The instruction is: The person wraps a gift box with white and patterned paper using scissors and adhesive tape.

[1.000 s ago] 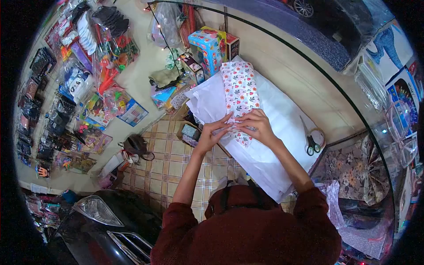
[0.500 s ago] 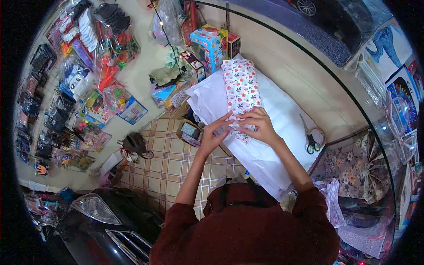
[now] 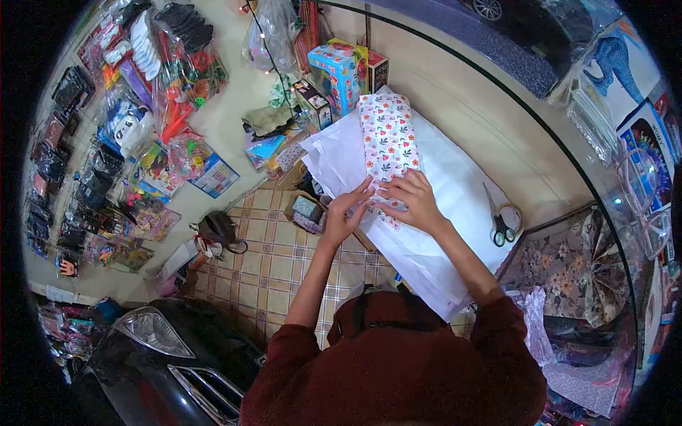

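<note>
A long bundle in white floral wrapping paper (image 3: 388, 135) lies on white sheets of paper (image 3: 455, 177). My left hand (image 3: 345, 214) is at the left side of its near end, fingers curved, with the thumb and index fingertips apart at the paper. Spread across the top of the same end are the fingers of my right hand (image 3: 412, 201), its thumb lower down and apart from them. The paper between the two hands is partly hidden. To the right, scissors (image 3: 501, 226) with dark handles lie on the white sheets, beside a roll of tape (image 3: 511, 215).
Boxed toys (image 3: 337, 77) stand behind the bundle. A small open carton (image 3: 305, 213) is left of my left hand. Packaged goods (image 3: 170, 92) hang on the left wall, and a glass edge (image 3: 526, 99) curves along the right. A black toy car (image 3: 163, 355) stands lower left.
The fingers of my right hand have spread a little and shifted slightly on the paper. My left hand stays nearly in place; the bundle and scissors have not moved.
</note>
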Demonstrator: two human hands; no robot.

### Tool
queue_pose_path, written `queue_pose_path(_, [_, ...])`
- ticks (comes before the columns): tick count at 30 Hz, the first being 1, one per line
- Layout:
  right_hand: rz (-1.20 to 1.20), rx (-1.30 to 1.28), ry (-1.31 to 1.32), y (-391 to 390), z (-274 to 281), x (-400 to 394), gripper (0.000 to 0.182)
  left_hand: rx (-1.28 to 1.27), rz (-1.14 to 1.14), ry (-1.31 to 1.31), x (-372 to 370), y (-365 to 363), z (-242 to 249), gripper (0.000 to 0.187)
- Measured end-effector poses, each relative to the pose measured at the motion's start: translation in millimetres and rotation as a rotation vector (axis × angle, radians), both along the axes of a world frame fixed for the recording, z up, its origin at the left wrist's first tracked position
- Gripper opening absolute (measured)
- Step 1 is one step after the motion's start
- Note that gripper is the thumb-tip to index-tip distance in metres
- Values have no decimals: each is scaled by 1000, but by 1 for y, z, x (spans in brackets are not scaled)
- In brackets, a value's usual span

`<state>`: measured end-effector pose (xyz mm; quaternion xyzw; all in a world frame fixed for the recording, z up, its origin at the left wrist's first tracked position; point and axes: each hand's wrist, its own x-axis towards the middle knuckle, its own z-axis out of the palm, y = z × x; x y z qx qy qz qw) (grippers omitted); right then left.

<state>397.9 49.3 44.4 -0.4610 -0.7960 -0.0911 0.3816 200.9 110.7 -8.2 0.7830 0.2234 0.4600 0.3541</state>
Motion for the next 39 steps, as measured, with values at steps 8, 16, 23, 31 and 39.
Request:
queue_pose_path(8, [-17,66,-59,2,-5,-3,35,10,-46,23,-3,0,11,30])
queue_pose_path(16, [26,5,-56,-1,-1,-1,33,-45,9,-95,-1,-6,19,24])
queue_pose_path(23, [19,-17,-13,0,1,-1,40,-671,231,-379,13,-40,5,18])
queue_pose_path(31, [35,-37,15,0,2,-1,43,-851,218,-369,15,-40,12,19])
queue_pose_path(39, [44,-31,-2,1,0,1,45,-881,280,-433,24,-48,22,17])
